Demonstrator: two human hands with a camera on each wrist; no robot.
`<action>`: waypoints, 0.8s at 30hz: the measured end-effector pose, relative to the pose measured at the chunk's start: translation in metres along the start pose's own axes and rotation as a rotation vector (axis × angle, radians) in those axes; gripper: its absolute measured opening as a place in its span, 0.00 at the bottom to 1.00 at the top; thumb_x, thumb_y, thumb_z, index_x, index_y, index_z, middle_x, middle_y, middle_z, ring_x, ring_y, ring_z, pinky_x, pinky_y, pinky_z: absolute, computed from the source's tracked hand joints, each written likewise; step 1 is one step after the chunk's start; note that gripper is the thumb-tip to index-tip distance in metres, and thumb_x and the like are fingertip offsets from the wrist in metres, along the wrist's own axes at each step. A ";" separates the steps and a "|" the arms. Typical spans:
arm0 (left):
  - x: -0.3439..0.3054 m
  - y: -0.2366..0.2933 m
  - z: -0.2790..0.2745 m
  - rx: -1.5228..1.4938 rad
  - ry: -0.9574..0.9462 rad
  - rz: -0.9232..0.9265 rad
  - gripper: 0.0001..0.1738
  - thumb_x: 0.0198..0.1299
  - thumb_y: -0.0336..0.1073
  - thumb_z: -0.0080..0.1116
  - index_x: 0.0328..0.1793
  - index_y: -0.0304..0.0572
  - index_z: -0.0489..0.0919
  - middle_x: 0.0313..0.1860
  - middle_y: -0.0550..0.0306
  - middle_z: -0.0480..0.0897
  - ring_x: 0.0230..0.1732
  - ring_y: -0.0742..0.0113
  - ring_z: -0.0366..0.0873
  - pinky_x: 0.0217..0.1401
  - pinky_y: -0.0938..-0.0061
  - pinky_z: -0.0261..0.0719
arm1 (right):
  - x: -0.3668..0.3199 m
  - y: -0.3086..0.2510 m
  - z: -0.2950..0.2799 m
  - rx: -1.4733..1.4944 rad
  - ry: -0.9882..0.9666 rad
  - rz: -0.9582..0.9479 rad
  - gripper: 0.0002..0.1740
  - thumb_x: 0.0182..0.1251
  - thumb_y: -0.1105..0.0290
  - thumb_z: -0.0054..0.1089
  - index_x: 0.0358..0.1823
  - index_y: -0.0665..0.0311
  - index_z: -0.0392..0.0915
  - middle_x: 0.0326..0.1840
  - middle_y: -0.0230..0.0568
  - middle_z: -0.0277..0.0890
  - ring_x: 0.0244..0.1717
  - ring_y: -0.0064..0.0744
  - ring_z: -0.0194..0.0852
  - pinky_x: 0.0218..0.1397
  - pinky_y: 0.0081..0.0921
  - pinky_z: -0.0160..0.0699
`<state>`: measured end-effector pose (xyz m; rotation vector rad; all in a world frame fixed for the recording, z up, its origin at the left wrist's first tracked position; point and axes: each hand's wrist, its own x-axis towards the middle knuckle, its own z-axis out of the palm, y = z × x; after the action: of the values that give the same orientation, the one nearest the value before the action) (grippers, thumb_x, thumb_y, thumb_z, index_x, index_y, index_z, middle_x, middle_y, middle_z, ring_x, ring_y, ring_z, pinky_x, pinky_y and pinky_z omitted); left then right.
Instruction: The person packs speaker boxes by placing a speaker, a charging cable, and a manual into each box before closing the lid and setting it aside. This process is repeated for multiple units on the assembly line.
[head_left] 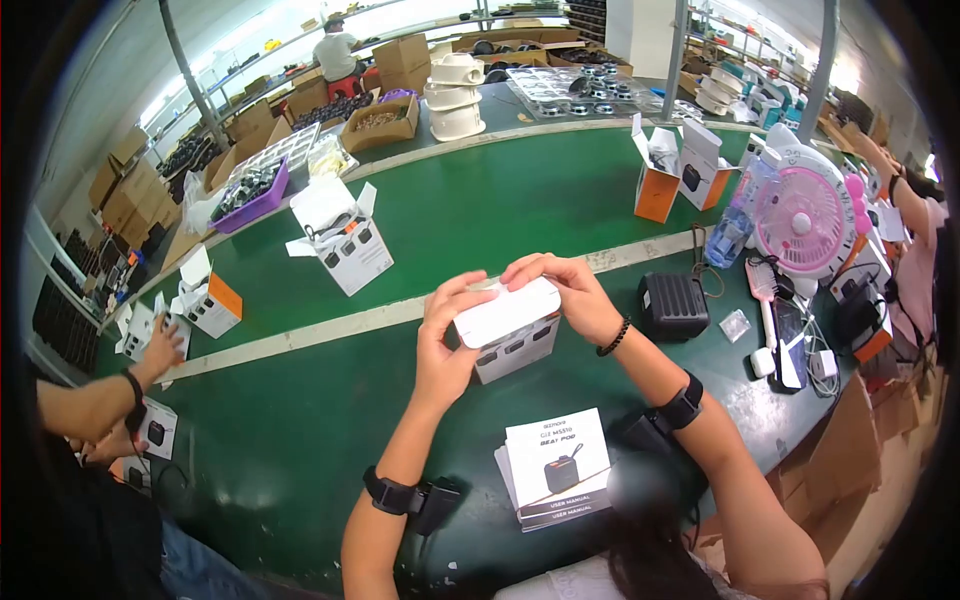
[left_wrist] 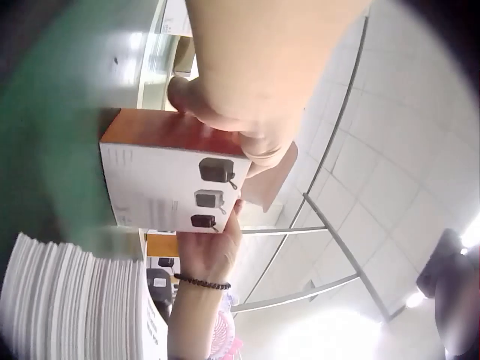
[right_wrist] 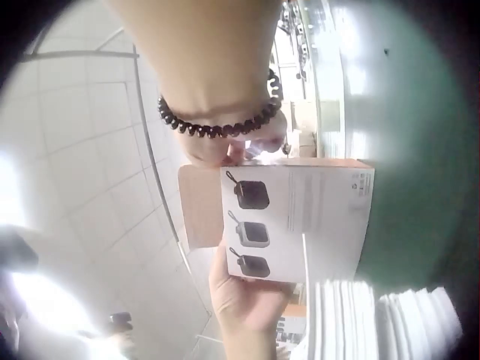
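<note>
Between left hand [head_left: 445, 345] and right hand [head_left: 568, 290], a white-and-orange box [head_left: 522, 352] is standing on the green tabletop [head_left: 300, 430], lid flap [head_left: 510, 313] partly raised. Both hands are pinching its top end. User manuals [head_left: 556, 465] are lying stacked nearer the body; black ribbed unit [head_left: 675, 306] is sitting right of the hands.

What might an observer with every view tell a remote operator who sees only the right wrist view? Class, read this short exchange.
Operator: In my right wrist view, white paper edges show near the box. What are they?
Observer: The head view shows the cover: they are user manuals.
Operator: What stands off to the person's right, beyond my frame?
Observer: A pink fan, seen in the head view.
</note>
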<state>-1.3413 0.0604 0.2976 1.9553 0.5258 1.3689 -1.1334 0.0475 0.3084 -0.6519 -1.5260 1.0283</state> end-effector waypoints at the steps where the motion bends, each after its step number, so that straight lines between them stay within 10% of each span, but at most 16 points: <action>1: -0.002 0.002 -0.007 0.092 -0.048 0.001 0.20 0.52 0.32 0.60 0.53 0.37 0.82 0.62 0.45 0.76 0.68 0.53 0.65 0.71 0.60 0.60 | -0.002 -0.002 -0.007 0.003 -0.001 0.008 0.15 0.63 0.82 0.46 0.44 0.66 0.82 0.50 0.41 0.79 0.49 0.27 0.76 0.57 0.27 0.74; 6: -0.006 0.020 -0.032 0.129 -0.163 0.091 0.30 0.60 0.53 0.47 0.58 0.39 0.80 0.67 0.43 0.73 0.73 0.45 0.61 0.74 0.54 0.54 | -0.008 -0.018 -0.014 -0.285 -0.146 -0.093 0.13 0.64 0.73 0.54 0.47 0.63 0.83 0.56 0.43 0.75 0.64 0.37 0.66 0.66 0.37 0.64; 12: -0.013 0.029 -0.019 0.415 -0.070 0.138 0.17 0.55 0.25 0.60 0.52 0.41 0.82 0.55 0.53 0.82 0.65 0.49 0.73 0.67 0.57 0.66 | -0.012 -0.024 0.003 -0.378 -0.184 -0.086 0.16 0.59 0.71 0.62 0.50 0.59 0.84 0.66 0.44 0.68 0.64 0.40 0.67 0.64 0.34 0.68; 24: -0.004 0.034 -0.020 0.551 -0.064 0.251 0.15 0.59 0.21 0.53 0.51 0.36 0.82 0.50 0.49 0.84 0.58 0.49 0.79 0.65 0.58 0.72 | -0.015 -0.037 0.019 -0.643 -0.081 -0.030 0.16 0.64 0.71 0.58 0.53 0.57 0.83 0.65 0.45 0.71 0.63 0.46 0.71 0.63 0.34 0.72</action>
<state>-1.3629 0.0402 0.3238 2.5729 0.7006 1.4069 -1.1441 0.0125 0.3331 -1.0312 -1.9461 0.5299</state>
